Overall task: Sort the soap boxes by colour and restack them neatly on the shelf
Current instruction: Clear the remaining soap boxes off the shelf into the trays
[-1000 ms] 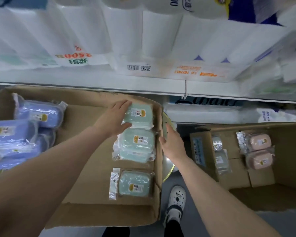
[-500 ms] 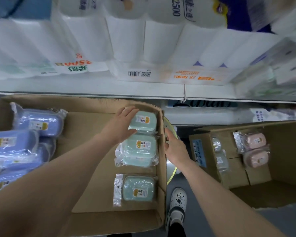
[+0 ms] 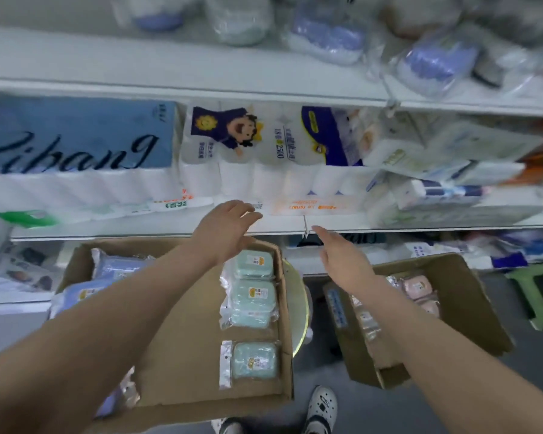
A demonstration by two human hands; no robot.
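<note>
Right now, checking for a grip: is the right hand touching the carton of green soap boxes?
Apart. Head view shows clear background between the right hand and the carton rim.

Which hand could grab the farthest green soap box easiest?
Probably the left hand: it hovers open right by the farthest green soap box, at that carton. The right hand is open too, but past the carton's side wall.

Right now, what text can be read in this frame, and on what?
"ibang", dark script, first letter cut off: blue paper pack.
"2500", sideways: toilet roll pack.
Orange print on that pack's lower edge: blurred.
Stickers on the green soap boxes: too small to read.
Blue label on the right carton: unreadable.
</note>
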